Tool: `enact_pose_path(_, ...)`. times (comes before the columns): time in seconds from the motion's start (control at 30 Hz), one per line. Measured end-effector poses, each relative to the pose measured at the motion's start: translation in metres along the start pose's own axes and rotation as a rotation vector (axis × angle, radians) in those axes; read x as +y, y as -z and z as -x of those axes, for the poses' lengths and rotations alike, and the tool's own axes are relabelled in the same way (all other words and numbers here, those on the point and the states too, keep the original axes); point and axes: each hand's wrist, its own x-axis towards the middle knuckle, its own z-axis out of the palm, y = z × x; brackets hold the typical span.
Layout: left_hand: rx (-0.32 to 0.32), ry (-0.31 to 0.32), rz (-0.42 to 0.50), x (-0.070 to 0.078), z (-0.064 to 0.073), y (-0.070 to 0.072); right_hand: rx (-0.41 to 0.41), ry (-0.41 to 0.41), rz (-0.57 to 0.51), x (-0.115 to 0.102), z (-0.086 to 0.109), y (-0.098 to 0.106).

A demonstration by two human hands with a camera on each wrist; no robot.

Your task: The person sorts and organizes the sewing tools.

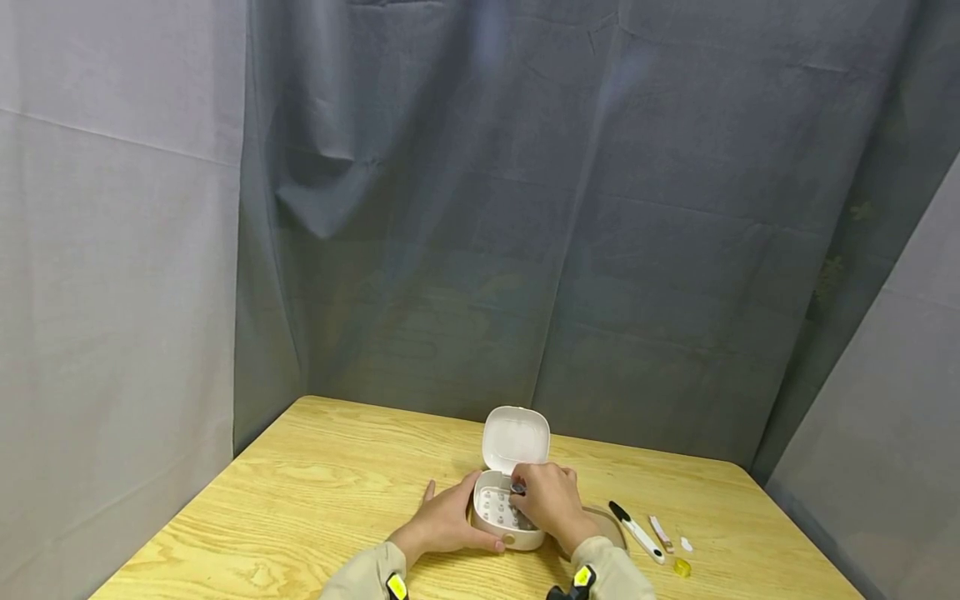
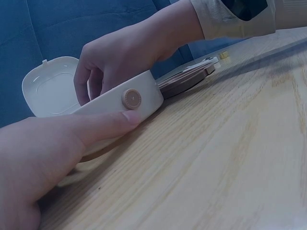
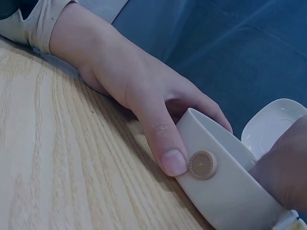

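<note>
A white lidded box (image 1: pixel 510 540) with a tan button on its front stands on the table, its lid (image 1: pixel 516 437) raised at the back. Rows of small pegs show on the box's inner floor. My left hand (image 1: pixel 448 518) grips the box from the left, thumb on the front wall beside the button, fingers along the side. Inside the box's right part, my right hand (image 1: pixel 551 498) reaches down with bent fingers and pinches a small dark, round-ended thing (image 1: pixel 517 488). The fingertips are mostly hidden by the box wall in both wrist views.
To the right lie a brown flat round-edged piece (image 1: pixel 609 527), partly under my right forearm, a black-and-white slim tool (image 1: pixel 637 533), a small pink-and-white strip (image 1: pixel 661 534), a small white piece (image 1: pixel 686 544) and a yellow roll (image 1: pixel 682 567). Grey curtains (image 1: pixel 420 250) stand behind the table.
</note>
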Motion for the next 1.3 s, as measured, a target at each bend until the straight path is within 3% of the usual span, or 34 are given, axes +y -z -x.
enact_pose_path(1.3,0.008,-0.015,-0.011,0.0008,0.0013,-0.0001,-0.007,-0.008,-0.017,-0.0016,0.0018,0.0032)
